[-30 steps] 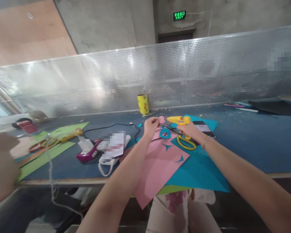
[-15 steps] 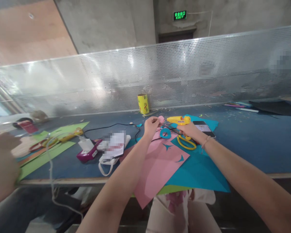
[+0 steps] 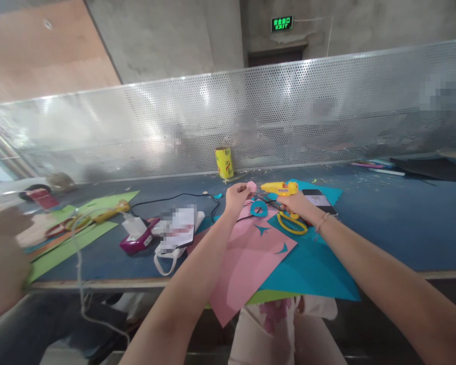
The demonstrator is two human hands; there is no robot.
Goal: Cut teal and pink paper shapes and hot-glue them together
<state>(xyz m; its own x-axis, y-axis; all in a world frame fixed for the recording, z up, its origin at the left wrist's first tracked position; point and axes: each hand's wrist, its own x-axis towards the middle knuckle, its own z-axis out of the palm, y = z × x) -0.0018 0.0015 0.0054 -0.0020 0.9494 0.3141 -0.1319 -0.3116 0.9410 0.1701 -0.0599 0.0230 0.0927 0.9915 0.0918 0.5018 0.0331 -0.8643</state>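
Note:
My left hand is closed in a pinch on a small pink paper piece, held just above the table. My right hand grips a yellow glue gun whose nozzle points left, almost touching the pink piece. Under both hands lie a pink paper sheet and a teal sheet. A teal ring cut-out rests on the pink sheet, and yellow-handled scissors lie beside my right wrist.
A phone lies right of the glue gun. A yellow can stands by the perforated metal screen. To the left lie a purple device, a black cable and green paper. Another person's blurred hand is at far left.
Almost nothing has changed. The glue gun's nozzle has edged slightly closer to the pink piece; both arms stay where they were.

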